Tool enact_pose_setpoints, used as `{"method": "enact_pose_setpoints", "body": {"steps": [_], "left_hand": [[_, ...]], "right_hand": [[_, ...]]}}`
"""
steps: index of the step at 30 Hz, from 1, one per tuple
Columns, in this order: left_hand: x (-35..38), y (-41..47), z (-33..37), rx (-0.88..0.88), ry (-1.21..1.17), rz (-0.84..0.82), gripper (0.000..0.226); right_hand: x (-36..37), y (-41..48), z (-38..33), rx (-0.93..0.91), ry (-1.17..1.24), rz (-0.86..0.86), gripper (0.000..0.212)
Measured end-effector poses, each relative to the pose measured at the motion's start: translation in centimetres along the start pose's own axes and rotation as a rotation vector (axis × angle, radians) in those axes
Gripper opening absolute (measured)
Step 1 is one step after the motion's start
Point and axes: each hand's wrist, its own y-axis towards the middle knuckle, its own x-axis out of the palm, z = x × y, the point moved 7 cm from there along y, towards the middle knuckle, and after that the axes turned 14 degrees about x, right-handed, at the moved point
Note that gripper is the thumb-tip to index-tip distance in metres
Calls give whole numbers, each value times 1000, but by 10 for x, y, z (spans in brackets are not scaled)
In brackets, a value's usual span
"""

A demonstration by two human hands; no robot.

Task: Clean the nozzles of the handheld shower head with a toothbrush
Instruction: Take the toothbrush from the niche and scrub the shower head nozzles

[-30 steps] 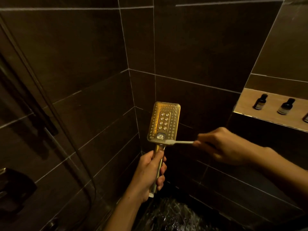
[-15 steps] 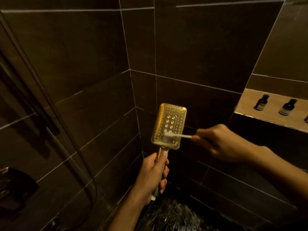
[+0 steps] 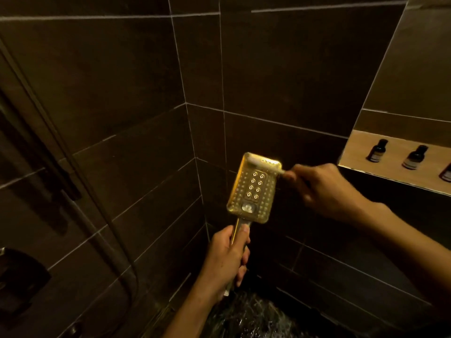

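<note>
A gold rectangular handheld shower head faces me, upright and leaning a little to the right, its face covered in rows of small nozzles. My left hand grips its handle from below. My right hand pinches the handle of a white toothbrush, which lies across the top edge of the shower head, its bristle end at the upper left corner. Most of the toothbrush handle is hidden inside my right hand.
Dark tiled walls meet in a corner right behind the shower head. A lit wall niche at the right holds small dark bottles. A shower hose and a dark fixture run along the left wall. Dark wet floor lies below.
The toothbrush has moved up the face of the shower head, from its lower end through the middle to the top edge. My right hand rose with it.
</note>
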Motion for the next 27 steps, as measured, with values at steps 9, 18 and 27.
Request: {"method": "enact_pose_setpoints", "body": {"steps": [9,18,27], "left_hand": [[17,8,-7,-16,-5,8,36],[48,28,-14,-59,-19,57,40],[99,54,-27,-117,-85,82,42]], "right_hand": [[7,-12,11,10,-22,-120,36],[-13,-35,60,134,143,-111,36],[-54,-19,250,632,17,-4,26]]}}
